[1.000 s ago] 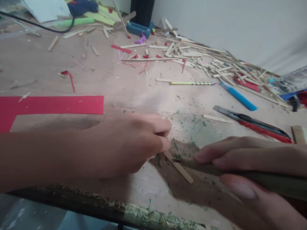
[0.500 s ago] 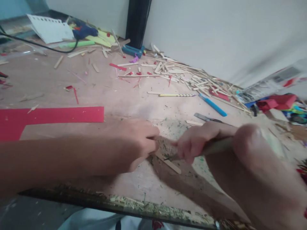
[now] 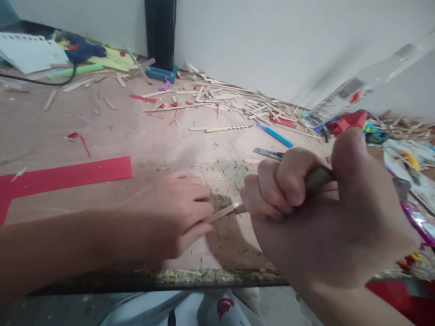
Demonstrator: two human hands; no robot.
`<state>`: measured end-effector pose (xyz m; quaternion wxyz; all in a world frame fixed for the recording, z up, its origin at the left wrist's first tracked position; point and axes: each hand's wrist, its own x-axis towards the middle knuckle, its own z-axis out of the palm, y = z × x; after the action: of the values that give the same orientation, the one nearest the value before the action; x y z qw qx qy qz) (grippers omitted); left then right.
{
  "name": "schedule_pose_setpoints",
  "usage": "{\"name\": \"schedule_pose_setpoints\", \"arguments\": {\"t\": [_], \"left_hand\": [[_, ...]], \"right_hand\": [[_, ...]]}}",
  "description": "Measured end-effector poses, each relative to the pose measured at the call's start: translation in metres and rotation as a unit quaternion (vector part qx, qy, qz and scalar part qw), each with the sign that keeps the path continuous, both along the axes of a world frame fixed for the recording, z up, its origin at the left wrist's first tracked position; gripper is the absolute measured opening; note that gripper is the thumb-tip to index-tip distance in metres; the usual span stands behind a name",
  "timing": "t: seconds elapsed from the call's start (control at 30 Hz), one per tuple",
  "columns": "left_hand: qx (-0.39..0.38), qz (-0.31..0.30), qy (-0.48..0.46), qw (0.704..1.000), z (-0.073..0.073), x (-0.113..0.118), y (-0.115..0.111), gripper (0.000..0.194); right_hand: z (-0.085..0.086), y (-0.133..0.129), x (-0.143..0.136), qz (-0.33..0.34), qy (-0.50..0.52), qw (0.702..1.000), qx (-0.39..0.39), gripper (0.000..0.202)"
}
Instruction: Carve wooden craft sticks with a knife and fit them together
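Near the table's front edge, my left hand point(image 3: 180, 210) pinches a flat wooden stick point(image 3: 222, 213) whose far end sticks out to the right. My right hand point(image 3: 288, 190) is wrapped in a fist round the handle of a knife point(image 3: 317, 178). The tip of its blade meets the free end of the stick, between the two hands. Small green specks and shavings lie on the wood around that spot. Most of the handle is hidden by my right fingers.
Behind my right hand lie a grey cutter point(image 3: 267, 153), a blue pen-like tool point(image 3: 275, 136) and a striped pencil point(image 3: 229, 128). A heap of sticks point(image 3: 234, 97) lines the wall, beside a clear bottle point(image 3: 353, 93). Red paper point(image 3: 84, 175) lies left.
The view has shifted to the right. The stick's free end has swung from pointing down-right to up-right, and my right hand has turned, its fist now facing the camera.
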<state>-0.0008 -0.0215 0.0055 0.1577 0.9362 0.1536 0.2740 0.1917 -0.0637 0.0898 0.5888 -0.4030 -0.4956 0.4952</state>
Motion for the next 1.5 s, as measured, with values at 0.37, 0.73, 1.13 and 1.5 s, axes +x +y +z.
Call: {"name": "schedule_pose_setpoints", "arguments": {"t": [0.37,0.73,1.13,1.5], "left_hand": [[0.010,0.006,0.065,0.998,0.002,-0.005,0.006,0.035],[0.023,0.000,0.057,0.998,-0.001,-0.003,0.008,0.037],[0.025,-0.002,0.068,0.997,0.003,-0.005,0.010,0.030],[0.043,-0.024,0.069,0.996,0.001,-0.006,0.014,0.016]], "right_hand": [[-0.011,0.001,-0.035,-0.203,0.058,0.977,0.000,0.059],[-0.020,-0.004,-0.030,-0.166,0.039,0.985,0.017,0.055],[-0.021,-0.003,-0.033,-0.170,0.020,0.985,0.018,0.061],[-0.022,-0.004,-0.034,-0.204,0.007,0.979,0.027,0.074]]}}
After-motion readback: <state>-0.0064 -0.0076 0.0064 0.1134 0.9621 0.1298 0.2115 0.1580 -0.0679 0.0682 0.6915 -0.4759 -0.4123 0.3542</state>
